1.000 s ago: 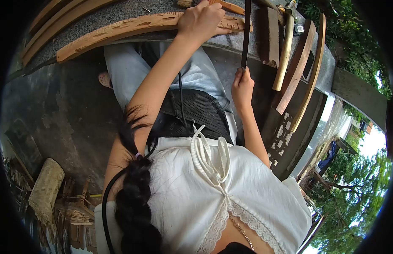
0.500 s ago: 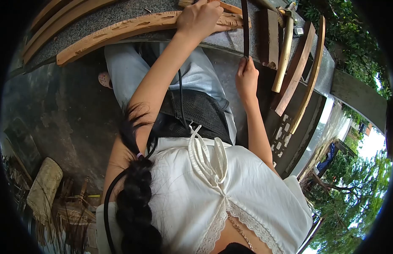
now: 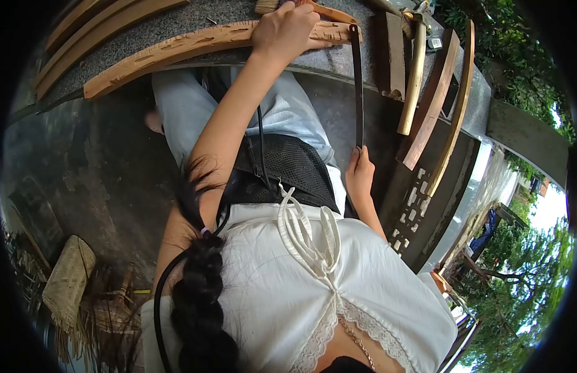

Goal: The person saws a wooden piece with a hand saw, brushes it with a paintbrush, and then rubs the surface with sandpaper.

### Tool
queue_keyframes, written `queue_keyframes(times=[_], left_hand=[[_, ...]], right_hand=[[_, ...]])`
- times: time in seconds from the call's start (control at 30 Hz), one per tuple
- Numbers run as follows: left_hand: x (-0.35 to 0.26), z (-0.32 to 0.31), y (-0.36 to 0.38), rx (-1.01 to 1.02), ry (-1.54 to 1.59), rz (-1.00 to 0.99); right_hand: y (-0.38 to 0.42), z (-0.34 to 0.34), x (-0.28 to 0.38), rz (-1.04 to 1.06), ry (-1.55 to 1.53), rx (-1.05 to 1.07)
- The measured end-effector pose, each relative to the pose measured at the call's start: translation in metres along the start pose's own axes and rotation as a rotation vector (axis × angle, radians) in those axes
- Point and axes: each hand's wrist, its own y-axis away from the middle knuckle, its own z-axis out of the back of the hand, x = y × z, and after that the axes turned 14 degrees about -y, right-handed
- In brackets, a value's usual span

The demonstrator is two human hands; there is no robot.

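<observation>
A long curved wooden piece (image 3: 170,48), with notches and marks along it, lies at the near edge of the stone surface. My left hand (image 3: 283,34) is closed round it near its right end. An orange-brown wooden part (image 3: 335,15) shows just beyond my fingers; whether they touch it is unclear. My right hand (image 3: 361,171) is closed on the lower end of a long, thin, dark metal tool (image 3: 358,93). The tool's far tip, with a small hole, overlaps the right end of the curved piece in view.
More curved strips (image 3: 105,34) lie at the upper left. A brush (image 3: 266,6) is by my left hand. To the right are a dark block (image 3: 390,59), a pale wooden handle (image 3: 413,81) and two wooden pieces (image 3: 434,99). A woven item (image 3: 69,276) is at the lower left.
My right hand has drawn back toward my body with the metal tool, whose far tip now shows over the wood. My left hand has shifted slightly left.
</observation>
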Motion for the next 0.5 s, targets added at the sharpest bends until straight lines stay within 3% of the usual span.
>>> queue_keyframes(times=[0.13,0.3,0.4,0.5], left_hand=[[-0.001,0.007,-0.002,0.070,0.005,-0.019],[-0.002,0.004,0.000,0.069,-0.009,-0.029],[0.001,-0.011,0.005,0.040,-0.181,-0.040],[0.002,-0.015,0.005,0.073,-0.171,-0.031]], right_hand=[[0.000,0.012,0.000,0.049,-0.145,-0.110],[-0.055,0.005,0.023,0.050,-0.170,-0.070],[-0.084,-0.006,0.039,0.059,-0.184,-0.010],[-0.100,-0.011,0.047,0.157,-0.132,0.008]])
